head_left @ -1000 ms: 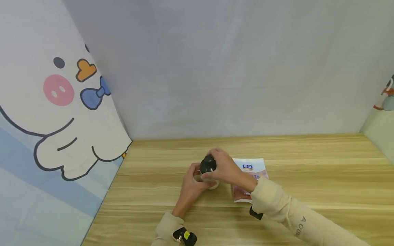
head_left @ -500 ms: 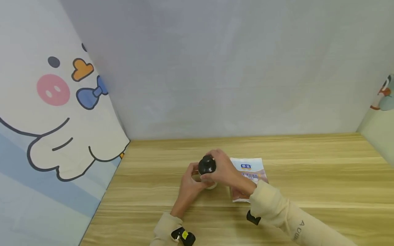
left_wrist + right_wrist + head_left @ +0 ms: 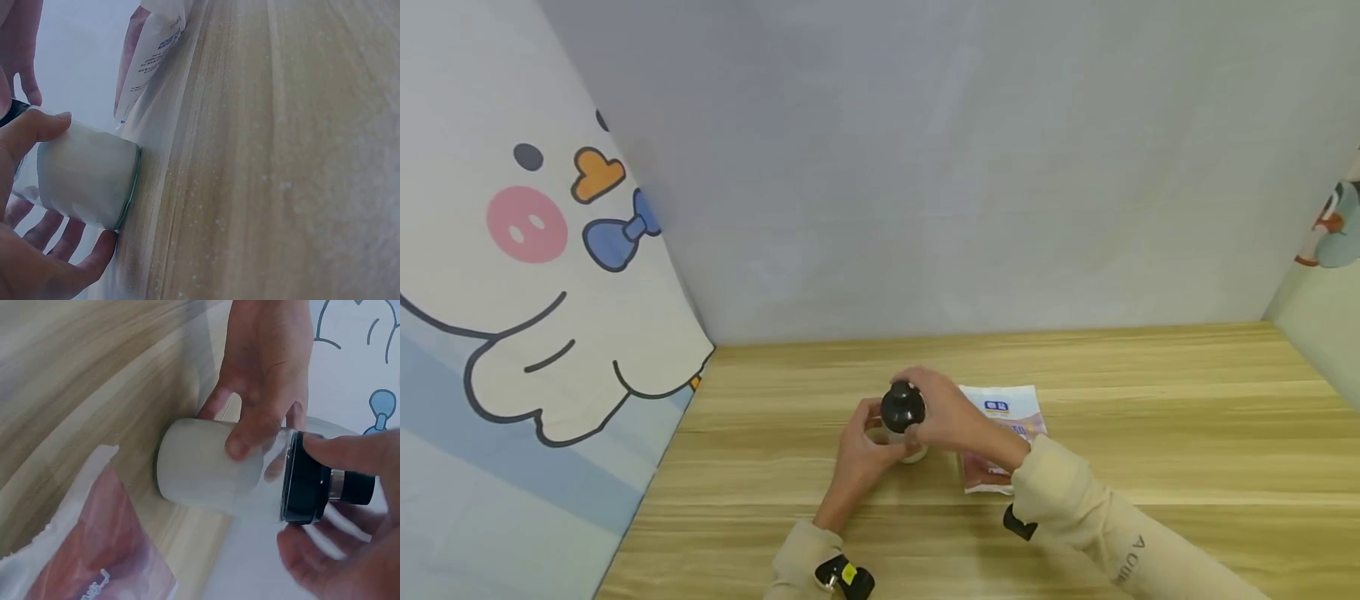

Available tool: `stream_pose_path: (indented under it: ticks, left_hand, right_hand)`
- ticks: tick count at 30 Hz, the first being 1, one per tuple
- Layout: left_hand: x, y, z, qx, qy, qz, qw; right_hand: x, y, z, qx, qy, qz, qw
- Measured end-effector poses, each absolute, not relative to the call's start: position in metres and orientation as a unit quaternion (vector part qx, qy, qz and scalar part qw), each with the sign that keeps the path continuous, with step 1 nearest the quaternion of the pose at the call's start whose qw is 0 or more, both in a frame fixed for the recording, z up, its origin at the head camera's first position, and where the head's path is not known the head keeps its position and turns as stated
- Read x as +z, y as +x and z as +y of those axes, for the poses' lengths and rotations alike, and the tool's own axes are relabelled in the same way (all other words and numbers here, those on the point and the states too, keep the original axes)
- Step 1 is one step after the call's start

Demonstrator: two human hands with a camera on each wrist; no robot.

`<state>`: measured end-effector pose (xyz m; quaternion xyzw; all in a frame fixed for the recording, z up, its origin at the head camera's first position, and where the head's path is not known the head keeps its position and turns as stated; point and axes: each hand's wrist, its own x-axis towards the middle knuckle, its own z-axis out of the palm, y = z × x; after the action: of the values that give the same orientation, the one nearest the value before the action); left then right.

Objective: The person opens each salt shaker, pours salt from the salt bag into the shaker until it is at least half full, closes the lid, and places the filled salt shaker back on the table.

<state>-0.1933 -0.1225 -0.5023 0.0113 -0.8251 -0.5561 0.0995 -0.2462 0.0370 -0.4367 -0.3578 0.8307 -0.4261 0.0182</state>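
A clear glass jar (image 3: 194, 459) stands upright on the table, filled well up with something white. My left hand (image 3: 859, 457) grips its side, thumb on the near face and fingers curled round the back, as the left wrist view shows. On the jar's mouth sits a black lid (image 3: 902, 408) with a knob on top. My right hand (image 3: 951, 414) holds the lid by its rim, thumb on one side and fingers on the other. A white and pink printed bag (image 3: 1000, 406) lies to the right, partly hidden under my right forearm.
The wood-grain table (image 3: 1165, 417) reaches back to a grey cloth wall (image 3: 970, 167). A cartoon-printed cloth (image 3: 602, 333) hangs along the left side. White specks (image 3: 219, 222) are scattered on the tabletop near the jar.
My right thumb has shifted slightly at the lid's rim. The left hand keeps its hold on the jar. The whole head view has drifted a little.
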Motion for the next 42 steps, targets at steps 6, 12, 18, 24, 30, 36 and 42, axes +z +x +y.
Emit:
stream_pose_path:
  ticks: [6, 12, 18, 24, 30, 36, 42]
  left_hand:
    - [-0.503, -0.194, -0.123, -0.554, 0.011, -0.827, 0.096]
    - [-0.499, -0.192, -0.120, -0.556, 0.004, -0.825, 0.104]
    - [-0.468, -0.179, -0.112, -0.569, 0.008, -0.816, 0.098]
    - [-0.495, -0.191, -0.120, -0.563, 0.017, -0.821, 0.090]
    - [-0.503, -0.194, -0.123, -0.557, 0.016, -0.825, 0.096]
    - [-0.503, -0.193, -0.121, -0.548, 0.023, -0.830, 0.105]
    - [-0.499, -0.191, -0.117, -0.549, 0.022, -0.828, 0.113]
  right_hand:
    - [-0.432, -0.246, 0.038, -0.416, -0.347, 0.840, 0.021]
    - [-0.434, -0.246, 0.036, -0.416, -0.332, 0.846, 0.024]
    - [-0.438, -0.248, 0.037, -0.431, -0.361, 0.827, 0.021]
    - [-0.439, -0.246, 0.033, -0.437, -0.332, 0.836, 0.006]
    - [-0.439, -0.246, 0.033, -0.443, -0.338, 0.830, 0.012]
    - [-0.444, -0.245, 0.033, -0.459, -0.328, 0.825, 0.009]
    - [-0.449, -0.241, 0.032, -0.472, -0.304, 0.827, 0.003]
